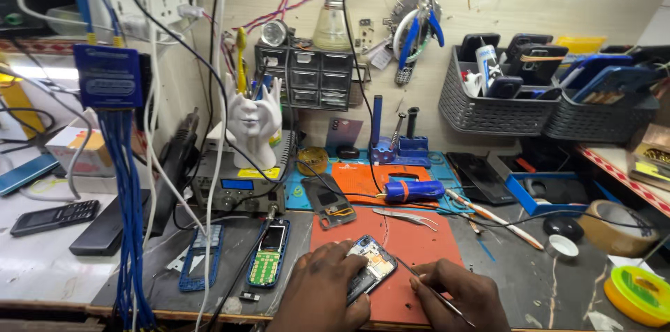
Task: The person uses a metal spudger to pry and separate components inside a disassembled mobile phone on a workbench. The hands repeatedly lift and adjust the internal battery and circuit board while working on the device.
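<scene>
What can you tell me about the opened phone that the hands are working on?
The opened phone lies flat, tilted diagonally, on the red mat at the bench's front edge. Its back is off, exposing a dark board with metal shields and blue trim. The left hand steadies it; the right hand aims thin tweezers at its edge.

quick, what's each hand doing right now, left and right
Left hand: closed on the opened phone, holding it on the red mat.
Right hand: closed on tweezers.
</scene>
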